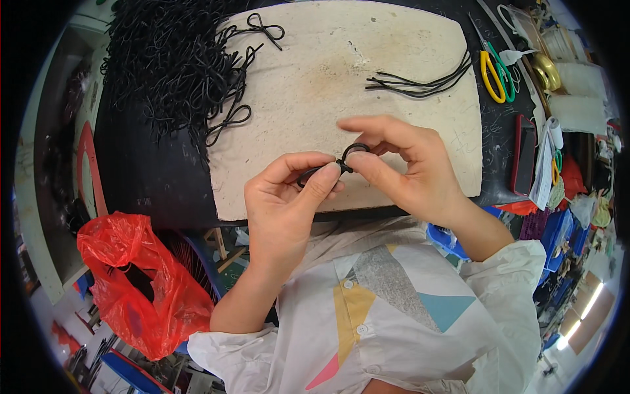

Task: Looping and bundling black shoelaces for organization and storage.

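Note:
A thin black cord [355, 146] is bent into loops with a knot in its middle, held just above the near part of the pale board [295, 92]. My left hand [283, 192] pinches the cord by the knot between thumb and fingers, a loop showing inside its grip. On the other side, my right hand [423, 167] has its thumb against the upper loop, with the index finger stretched out above it. The right fingertips behind the loop are partly hidden. Several straight black cords [426, 88] lie on the board beyond my right hand.
A big heap of looped black cords [170, 65] covers the far left of the black table [141, 187]. Yellow-and-green scissors [495, 75] and a dark red-edged phone-like object [523, 154] lie right of the board. A red plastic bag [177, 305] hangs at the near left.

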